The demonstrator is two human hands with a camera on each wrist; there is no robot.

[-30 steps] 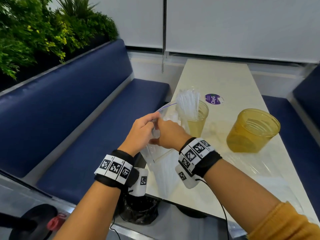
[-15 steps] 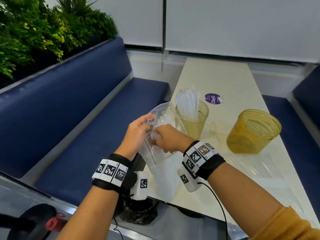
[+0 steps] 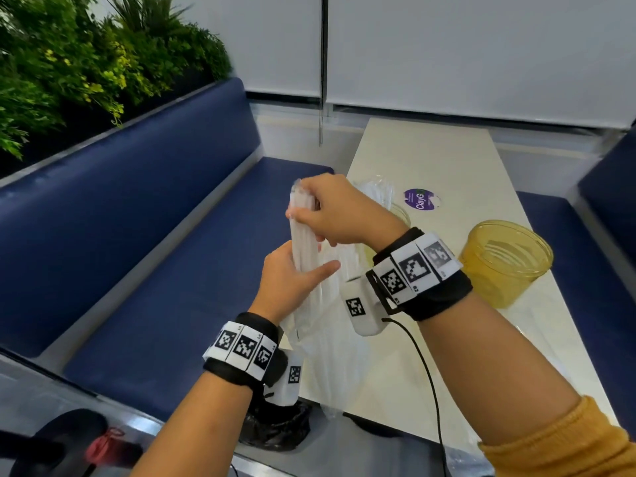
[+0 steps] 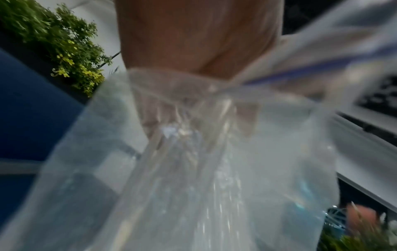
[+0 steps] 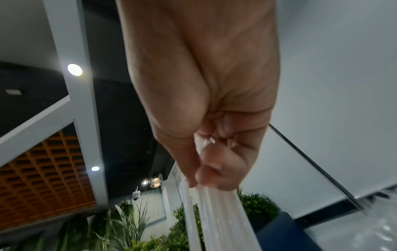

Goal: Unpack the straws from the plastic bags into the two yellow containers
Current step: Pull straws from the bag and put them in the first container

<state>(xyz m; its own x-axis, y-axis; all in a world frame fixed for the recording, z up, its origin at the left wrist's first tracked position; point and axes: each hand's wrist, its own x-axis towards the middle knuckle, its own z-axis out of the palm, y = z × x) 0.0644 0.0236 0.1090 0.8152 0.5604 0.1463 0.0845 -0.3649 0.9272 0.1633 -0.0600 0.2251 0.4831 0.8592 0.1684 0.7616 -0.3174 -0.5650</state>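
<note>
Drawing a bundle of straws [image 3: 303,232] up out of the plastic bag [image 3: 323,342], where half a second ago both hands were only working at the bag's mouth. Right hand [image 3: 339,215] fisted tight round the bundle near its top; left hand [image 3: 292,284] gripping the bag at its opening, thumb stretched across the front. Straws now raised over the near edge of the desk [image 3: 444,166], lower ends not yet clear of the bag. Means, most likely, that this bag is close to emptied and the bundle next goes to a container. Wide yellow container [image 3: 506,263] on the right side of the desk showing nothing inside. Second, narrower yellow container [image 3: 401,215] mostly hidden behind the right hand, already stocked with straws standing above its rim.
</note>
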